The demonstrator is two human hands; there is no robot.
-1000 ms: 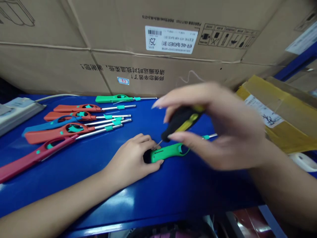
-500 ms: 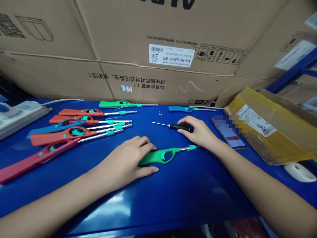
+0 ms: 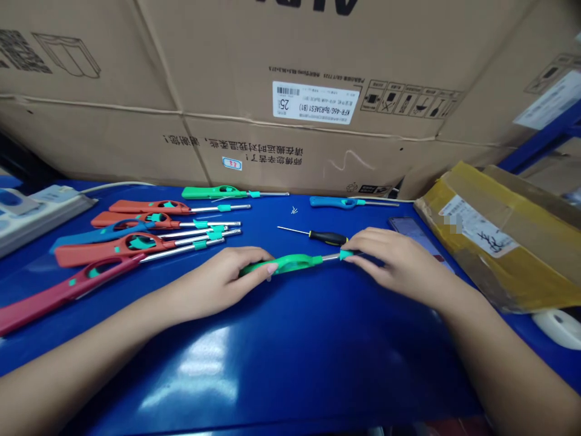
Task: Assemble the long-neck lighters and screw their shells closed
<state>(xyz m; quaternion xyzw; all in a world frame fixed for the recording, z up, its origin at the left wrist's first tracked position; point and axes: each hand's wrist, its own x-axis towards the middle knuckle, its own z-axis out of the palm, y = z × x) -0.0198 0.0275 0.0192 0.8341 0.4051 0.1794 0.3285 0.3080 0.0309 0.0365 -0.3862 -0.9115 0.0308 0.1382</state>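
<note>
Head view: screwdriver (image 3: 327, 237) set down just beyond right grip (image 3: 399, 266) — I've switched over.
Left grip (image 3: 222, 284): clasping handle of green lighter (image 3: 295, 263).
Right grip: pinching its collar.

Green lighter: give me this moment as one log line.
left hand: grips green lighter handle | right hand: pinches its teal collar | screwdriver: lying on blue table
</note>
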